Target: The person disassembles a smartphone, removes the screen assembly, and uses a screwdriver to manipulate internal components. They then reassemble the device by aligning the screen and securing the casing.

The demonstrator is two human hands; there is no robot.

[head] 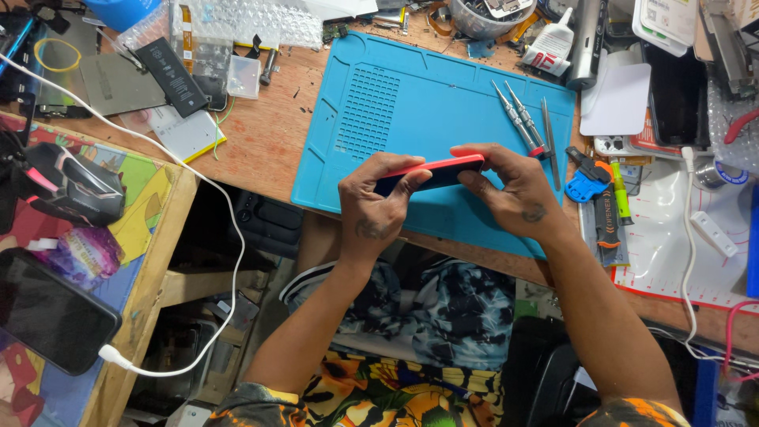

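Observation:
A red-edged smartphone (436, 171) is held edge-on above the near part of the blue work mat (411, 95). My left hand (371, 207) grips its left end, thumb on top and fingers curled under. My right hand (510, 190) grips its right end, fingers wrapped over the top edge. The phone's face is turned away, so only its red rim and a dark side show.
Two screwdrivers (518, 120) and metal tweezers (548, 138) lie on the mat's right side. A glue bottle (551, 43), a black battery (171, 75), a blue opening tool (583, 183) and clutter ring the wooden bench. A charging phone (47, 312) and white cable (229, 237) lie left.

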